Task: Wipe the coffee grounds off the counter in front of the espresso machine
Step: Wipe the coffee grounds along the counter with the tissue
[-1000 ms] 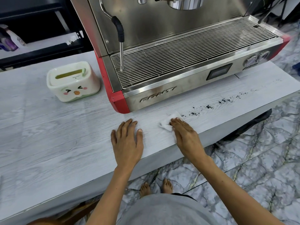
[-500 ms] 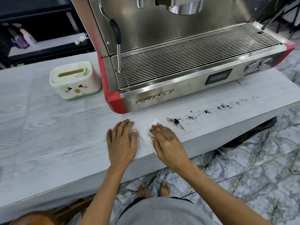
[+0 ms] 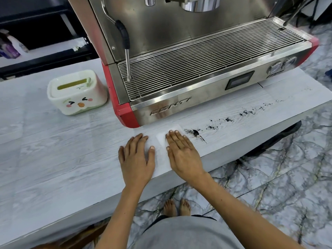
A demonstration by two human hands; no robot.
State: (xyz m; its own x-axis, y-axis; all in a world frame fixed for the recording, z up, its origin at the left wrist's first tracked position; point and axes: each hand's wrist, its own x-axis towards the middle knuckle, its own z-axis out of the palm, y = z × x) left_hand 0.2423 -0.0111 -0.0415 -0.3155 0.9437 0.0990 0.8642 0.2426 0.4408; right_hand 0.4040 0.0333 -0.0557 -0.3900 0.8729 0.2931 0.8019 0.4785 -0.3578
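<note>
A thin white wipe [image 3: 161, 155] lies spread flat on the pale wood-grain counter [image 3: 53, 159], just in front of the espresso machine's [image 3: 179, 108] red left corner. My right hand [image 3: 183, 153] presses flat on the wipe's right part. My left hand [image 3: 137, 159] rests flat at its left edge, fingers apart. A dark smeared pile of coffee grounds [image 3: 193, 132] sits right beside my right fingertips. A thinner trail of grounds [image 3: 248, 112] runs up and right along the counter in front of the machine.
A white tissue box with a cartoon face [image 3: 77, 94] stands left of the machine. The steam wand [image 3: 127, 65] hangs over the drip grate. The counter's front edge runs just below my wrists, with marble floor [image 3: 269, 177] beyond it.
My right hand dragged the wipe left toward my left hand, gathering grounds into a smeared pile. The wipe, bunched a second ago, now lies spread flat between both hands.
</note>
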